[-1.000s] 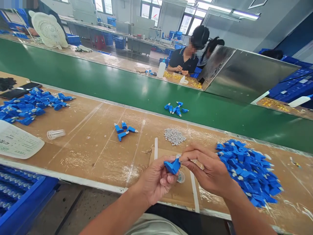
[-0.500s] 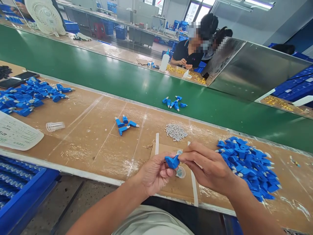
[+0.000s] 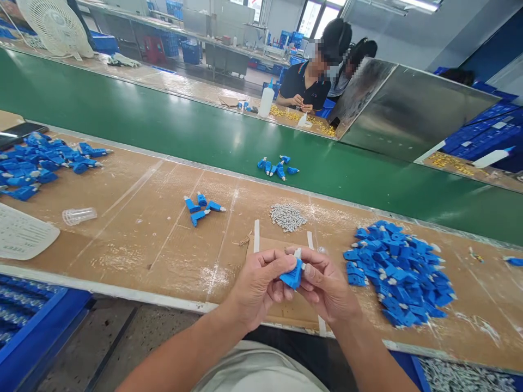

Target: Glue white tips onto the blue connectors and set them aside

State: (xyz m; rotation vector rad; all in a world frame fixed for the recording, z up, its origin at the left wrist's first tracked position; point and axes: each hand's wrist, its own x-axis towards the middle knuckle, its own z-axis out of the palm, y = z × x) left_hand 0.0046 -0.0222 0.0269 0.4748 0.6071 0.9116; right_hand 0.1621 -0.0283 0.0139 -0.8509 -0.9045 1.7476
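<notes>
Over the front of the bench, my left hand point(image 3: 261, 283) is closed, its thumb and fingers pinching a blue plastic part point(image 3: 291, 276) with a whitish tip pointing up. Against the same part's right side, my right hand point(image 3: 329, 280) is closed too, with a small pale grey piece point(image 3: 303, 267) showing at its thumb tip. Fingers partly cover the contact between the two. A pile of small grey pieces point(image 3: 288, 217) lies beyond my hands. To the right is a large heap of blue parts point(image 3: 402, 272); several more blue parts point(image 3: 200, 208) lie to the left.
A green conveyor belt point(image 3: 183, 136) runs behind the bench, carrying several blue parts point(image 3: 280, 167). At left are another blue heap point(image 3: 36, 160), a clear plastic cup point(image 3: 79, 215) and a blue crate point(image 3: 44, 332). Across the belt, a person point(image 3: 304, 84) sits near a white bottle point(image 3: 266, 99).
My right hand has shifted from above the blue part to its right side, and the part now stands more upright. The small clear dish beneath is now hidden. The view has moved slightly right.
</notes>
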